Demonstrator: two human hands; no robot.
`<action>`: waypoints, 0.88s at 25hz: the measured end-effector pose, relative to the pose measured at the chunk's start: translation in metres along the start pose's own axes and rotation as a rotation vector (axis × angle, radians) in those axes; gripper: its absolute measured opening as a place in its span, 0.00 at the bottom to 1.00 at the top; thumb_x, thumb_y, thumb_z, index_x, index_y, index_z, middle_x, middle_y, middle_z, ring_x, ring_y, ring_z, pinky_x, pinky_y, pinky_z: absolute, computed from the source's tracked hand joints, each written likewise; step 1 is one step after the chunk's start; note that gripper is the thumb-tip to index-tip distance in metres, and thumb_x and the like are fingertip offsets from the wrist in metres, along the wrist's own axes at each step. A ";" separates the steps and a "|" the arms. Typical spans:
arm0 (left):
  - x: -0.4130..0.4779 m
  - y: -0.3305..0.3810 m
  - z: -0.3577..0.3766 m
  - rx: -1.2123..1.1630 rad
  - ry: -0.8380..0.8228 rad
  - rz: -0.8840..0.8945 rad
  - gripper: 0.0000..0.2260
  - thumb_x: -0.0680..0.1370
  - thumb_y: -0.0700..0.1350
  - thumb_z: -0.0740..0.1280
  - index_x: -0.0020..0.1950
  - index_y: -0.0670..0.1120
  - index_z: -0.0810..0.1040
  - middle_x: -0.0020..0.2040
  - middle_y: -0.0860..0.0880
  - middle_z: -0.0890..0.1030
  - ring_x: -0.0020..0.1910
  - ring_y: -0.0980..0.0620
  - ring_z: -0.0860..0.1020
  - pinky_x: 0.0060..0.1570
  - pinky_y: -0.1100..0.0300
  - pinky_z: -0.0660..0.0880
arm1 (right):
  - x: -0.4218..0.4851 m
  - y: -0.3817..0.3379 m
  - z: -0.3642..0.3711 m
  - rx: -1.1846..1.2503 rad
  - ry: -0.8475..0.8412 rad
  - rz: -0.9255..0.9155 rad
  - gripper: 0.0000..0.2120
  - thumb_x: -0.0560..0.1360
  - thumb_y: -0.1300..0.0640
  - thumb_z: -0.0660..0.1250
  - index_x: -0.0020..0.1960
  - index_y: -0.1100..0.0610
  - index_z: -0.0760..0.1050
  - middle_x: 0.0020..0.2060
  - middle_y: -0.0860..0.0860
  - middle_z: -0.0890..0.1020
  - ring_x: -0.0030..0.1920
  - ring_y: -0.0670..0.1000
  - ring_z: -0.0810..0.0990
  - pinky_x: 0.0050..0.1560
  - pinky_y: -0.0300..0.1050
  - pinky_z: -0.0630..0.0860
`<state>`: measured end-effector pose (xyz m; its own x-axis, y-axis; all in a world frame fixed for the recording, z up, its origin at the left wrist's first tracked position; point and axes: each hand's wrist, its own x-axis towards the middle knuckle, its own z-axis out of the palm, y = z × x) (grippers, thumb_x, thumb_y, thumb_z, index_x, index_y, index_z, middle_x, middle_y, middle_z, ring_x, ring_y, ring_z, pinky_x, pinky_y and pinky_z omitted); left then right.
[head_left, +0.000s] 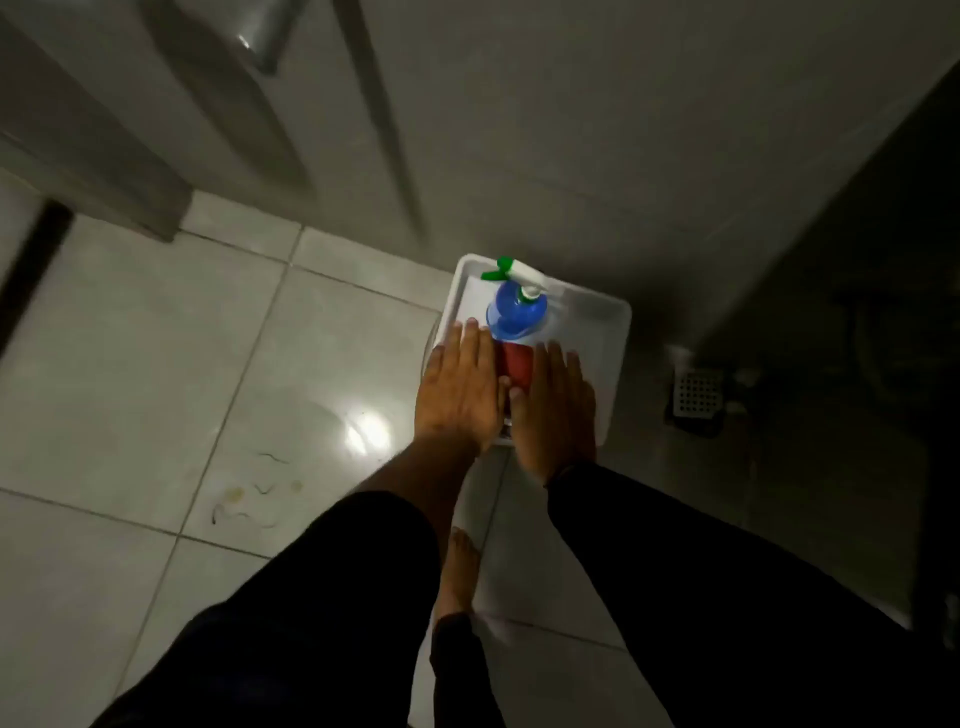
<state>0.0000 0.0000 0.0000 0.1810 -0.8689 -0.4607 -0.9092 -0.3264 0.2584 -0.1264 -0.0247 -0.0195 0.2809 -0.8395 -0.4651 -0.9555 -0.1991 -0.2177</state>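
Note:
A white rectangular tub (608, 332) stands on the tiled floor by the wall. In it stands a blue spray bottle (511, 312) with a white and green trigger head. A red object (517, 366) lies in front of the bottle. My left hand (460, 387) and my right hand (553, 408) hover flat over the near part of the tub, fingers straight, one on each side of the red object. My thumbs are near it; whether they touch it I cannot tell.
A white door (270, 119) and its frame stand at the upper left. A square floor drain (696, 397) sits right of the tub. My bare foot (457, 571) stands on the white tiles below the hands. Small stains (249, 499) mark the floor at left.

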 end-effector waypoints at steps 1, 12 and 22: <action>0.014 -0.001 0.015 -0.056 -0.040 -0.072 0.36 0.84 0.61 0.55 0.86 0.42 0.56 0.85 0.39 0.62 0.84 0.37 0.62 0.82 0.43 0.63 | 0.016 0.002 0.015 0.095 -0.019 0.064 0.32 0.88 0.43 0.53 0.87 0.54 0.50 0.86 0.57 0.59 0.86 0.61 0.59 0.85 0.63 0.59; 0.088 -0.002 0.062 -0.589 -0.173 -0.570 0.27 0.78 0.57 0.73 0.72 0.46 0.74 0.64 0.44 0.82 0.61 0.43 0.83 0.62 0.47 0.80 | 0.102 0.024 0.081 0.889 -0.041 0.528 0.10 0.74 0.55 0.79 0.54 0.54 0.84 0.49 0.54 0.88 0.53 0.60 0.88 0.60 0.55 0.85; -0.052 -0.061 0.004 -1.638 0.072 -0.458 0.08 0.75 0.40 0.66 0.53 0.47 0.81 0.42 0.51 0.86 0.39 0.55 0.85 0.41 0.60 0.83 | -0.015 -0.038 0.001 1.461 -0.272 0.281 0.36 0.71 0.65 0.77 0.76 0.54 0.69 0.65 0.61 0.84 0.63 0.64 0.86 0.60 0.65 0.85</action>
<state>0.0447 0.0667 0.0044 0.3561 -0.6006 -0.7158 0.5199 -0.5092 0.6859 -0.0940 -0.0038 -0.0044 0.2737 -0.6150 -0.7396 -0.0983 0.7470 -0.6575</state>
